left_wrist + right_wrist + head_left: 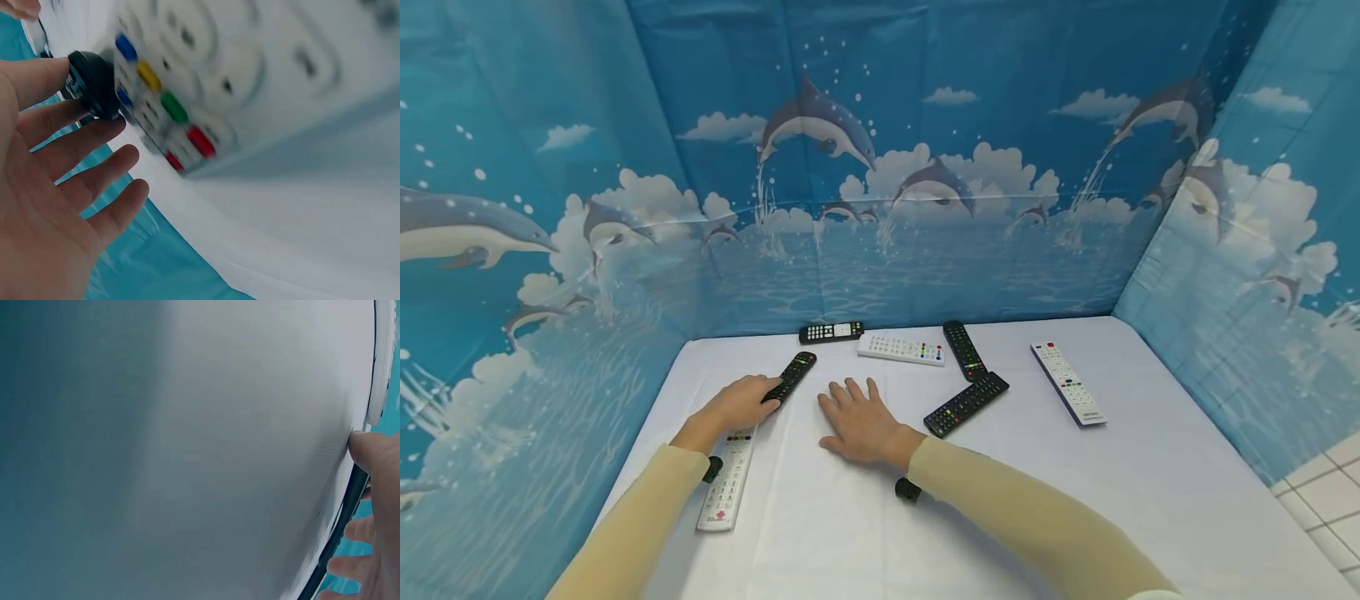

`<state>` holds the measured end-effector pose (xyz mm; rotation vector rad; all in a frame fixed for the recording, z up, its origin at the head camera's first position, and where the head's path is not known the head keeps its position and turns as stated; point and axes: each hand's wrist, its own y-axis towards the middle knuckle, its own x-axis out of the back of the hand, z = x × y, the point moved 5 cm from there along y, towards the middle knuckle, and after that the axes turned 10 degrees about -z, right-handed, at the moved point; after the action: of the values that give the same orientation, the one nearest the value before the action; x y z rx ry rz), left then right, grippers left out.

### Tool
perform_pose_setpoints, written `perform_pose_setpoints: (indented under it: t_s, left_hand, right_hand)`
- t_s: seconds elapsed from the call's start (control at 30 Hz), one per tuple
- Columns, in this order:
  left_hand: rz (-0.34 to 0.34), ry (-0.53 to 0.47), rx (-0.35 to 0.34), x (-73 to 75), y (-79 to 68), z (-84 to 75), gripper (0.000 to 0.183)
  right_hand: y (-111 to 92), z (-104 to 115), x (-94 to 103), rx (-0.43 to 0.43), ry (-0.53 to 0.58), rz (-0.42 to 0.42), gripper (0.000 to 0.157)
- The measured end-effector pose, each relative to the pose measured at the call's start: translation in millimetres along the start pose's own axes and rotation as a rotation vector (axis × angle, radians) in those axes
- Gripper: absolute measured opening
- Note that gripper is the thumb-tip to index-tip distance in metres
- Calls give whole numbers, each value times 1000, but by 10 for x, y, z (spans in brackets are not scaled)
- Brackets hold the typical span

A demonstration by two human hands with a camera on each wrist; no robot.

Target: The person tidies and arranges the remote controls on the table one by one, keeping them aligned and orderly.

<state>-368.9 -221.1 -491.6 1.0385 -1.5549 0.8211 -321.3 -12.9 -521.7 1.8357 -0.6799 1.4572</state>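
At the left side of the table my left hand (741, 406) pinches the near end of a black remote control (797, 369), thumb on one side and fingertips on the other. In the left wrist view the black remote (95, 84) appears end-on between thumb and fingers. Beneath the left wrist lies a white remote control (727, 487) with coloured buttons, its far end partly covered by the hand. My right hand (863, 423) lies palm down near the middle of the white cloth, fingers spread, holding nothing. In the right wrist view its thumb (369, 450) touches the cloth.
Right of the right hand, a black remote (966, 405) meets another black remote (964, 350). A white remote (901, 349) and a black remote (831, 332) lie along the back edge. Another white remote (1067, 383) lies farther right. Blue dolphin-print curtains (880, 275) surround the table.
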Motion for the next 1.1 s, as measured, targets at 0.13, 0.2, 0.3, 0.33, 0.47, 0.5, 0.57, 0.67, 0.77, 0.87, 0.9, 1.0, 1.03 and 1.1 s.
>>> perform_pose_setpoints:
  t_s: [0.13,0.2,0.3,0.33,0.47,0.5,0.57,0.67,0.77,0.87,0.9,1.0,1.03,1.1]
  left_hand:
    - [-28,38,-37,-12,-21,-178,49]
    - [-39,45,-54,-17,-35,-248,47]
    - [-49,56,-85,-14,-47,-318,42]
    - [-52,58,-90,-10,-47,-330,41]
    - [-64,46,-75,33,-35,-314,34]
    - [-65,40,-63,47,-30,-296,33]
    - [-62,27,-40,73,-17,-251,34]
    - [-29,-4,-27,92,9,-192,42]
    - [33,-32,-29,83,38,-141,53]
    - [87,-40,-14,61,62,-83,61]
    - [95,-40,-10,58,68,-67,63]
    - [105,-32,-11,41,92,-47,66]
    - [105,-27,-18,33,101,-50,65]
    - [100,-21,-36,20,120,-71,63]
  right_hand:
    - [0,-29,23,-3,3,-4,81]
    - [-3,-40,34,-7,8,-3,81]
    - [1,-60,40,-21,15,2,81]
    - [4,-68,37,-26,16,3,81]
    - [33,-102,25,-39,28,4,80]
    - [43,-108,25,-43,36,3,80]
    - [66,-121,27,-50,59,5,80]
    - [100,-145,20,-67,95,15,80]
    - [139,-168,33,-84,110,26,80]
    - [182,-173,56,-93,135,31,80]
    - [199,-170,59,-95,146,30,80]
    - [243,-163,59,-104,178,38,81]
    - [256,-162,51,-109,185,42,82]
    - [279,-165,38,-125,202,52,82]
